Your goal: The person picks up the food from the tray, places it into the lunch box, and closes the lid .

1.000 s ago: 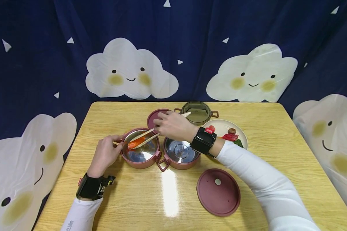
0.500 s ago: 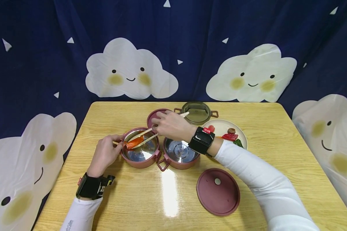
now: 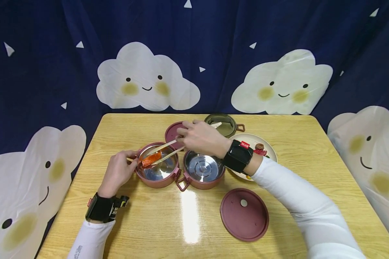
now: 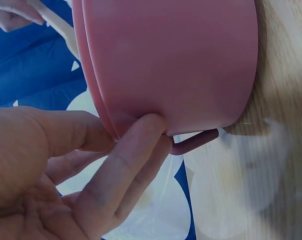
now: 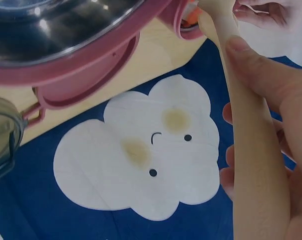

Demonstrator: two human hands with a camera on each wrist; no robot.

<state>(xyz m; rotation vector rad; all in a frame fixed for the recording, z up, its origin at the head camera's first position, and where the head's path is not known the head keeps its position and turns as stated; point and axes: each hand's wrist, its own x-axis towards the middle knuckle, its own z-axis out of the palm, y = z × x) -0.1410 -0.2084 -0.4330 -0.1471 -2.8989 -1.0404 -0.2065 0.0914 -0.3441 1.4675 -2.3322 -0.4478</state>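
Food shaped as an oblong orange-red block (image 3: 151, 159) sits between the arms of pale wooden tongs (image 5: 258, 150), within a round pink pot with a shiny metal interior (image 3: 159, 184); whether it touches the bottom is unclear. It looks light and perhaps slippery, so its long sides seem the best place to squeeze. The right hand (image 3: 202, 137) grips the tongs, fingers curled round them. The left hand (image 3: 118, 169) pinches the probably rigid pot by its side handle (image 4: 198, 142), partly hidden. Light wood tabletop (image 3: 149, 223) lies beneath.
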